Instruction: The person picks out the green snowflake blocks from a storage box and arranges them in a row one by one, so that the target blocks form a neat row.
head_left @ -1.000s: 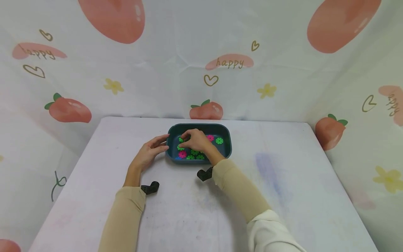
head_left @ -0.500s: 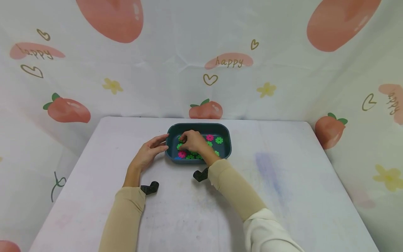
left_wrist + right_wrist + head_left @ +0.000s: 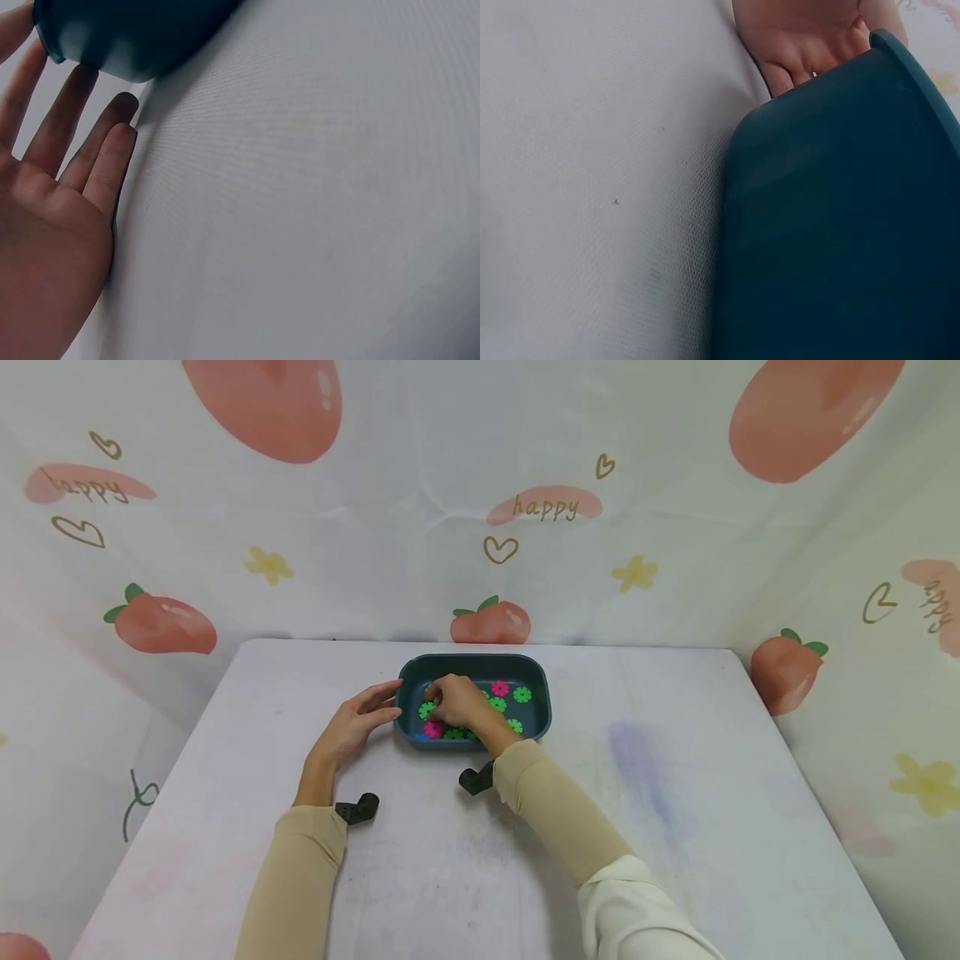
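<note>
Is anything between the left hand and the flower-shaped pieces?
Yes, the tray: its left wall stands between the left hand, outside, and the flower-shaped pieces inside. Nothing visible blocks the right hand from the pieces beside its fingertips.

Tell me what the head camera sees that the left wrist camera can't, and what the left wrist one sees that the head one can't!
Only the head view: inside the teal tray, with green pieces and pink pieces shaped like flowers. It also shows the right hand reaching in and the printed fruit pictures behind the table.

Only the left wrist view: the left hand from its palm side, close up.

Both: the left hand, the tray's outside and the white table.
</note>
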Demonstrator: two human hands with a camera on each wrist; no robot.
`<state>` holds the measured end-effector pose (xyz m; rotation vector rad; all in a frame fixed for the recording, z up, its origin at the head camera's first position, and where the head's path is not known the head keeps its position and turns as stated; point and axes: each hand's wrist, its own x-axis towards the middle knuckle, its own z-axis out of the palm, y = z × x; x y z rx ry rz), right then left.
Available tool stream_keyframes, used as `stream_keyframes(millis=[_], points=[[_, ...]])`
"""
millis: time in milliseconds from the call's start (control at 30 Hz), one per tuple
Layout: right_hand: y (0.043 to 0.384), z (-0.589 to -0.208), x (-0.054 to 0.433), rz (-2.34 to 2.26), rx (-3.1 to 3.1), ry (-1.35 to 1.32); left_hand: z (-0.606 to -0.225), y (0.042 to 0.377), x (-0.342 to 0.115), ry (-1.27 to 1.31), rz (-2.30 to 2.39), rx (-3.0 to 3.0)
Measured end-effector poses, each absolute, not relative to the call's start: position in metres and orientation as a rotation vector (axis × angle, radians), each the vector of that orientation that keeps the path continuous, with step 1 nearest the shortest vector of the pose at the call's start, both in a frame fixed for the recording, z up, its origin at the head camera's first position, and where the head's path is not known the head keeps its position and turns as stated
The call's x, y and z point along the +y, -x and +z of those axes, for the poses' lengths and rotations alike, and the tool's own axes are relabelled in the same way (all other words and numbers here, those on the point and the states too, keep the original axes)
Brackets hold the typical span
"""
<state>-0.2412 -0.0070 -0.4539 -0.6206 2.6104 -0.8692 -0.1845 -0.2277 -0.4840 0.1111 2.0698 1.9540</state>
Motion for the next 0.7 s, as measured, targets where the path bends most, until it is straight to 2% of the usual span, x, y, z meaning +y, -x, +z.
stream_keyframes(millis=[700], points=[[0.231,-0.433,0.010,-1.189,2.627,0.544,-0.483,0.181,-0.229,-0.098,1.962,2.070]])
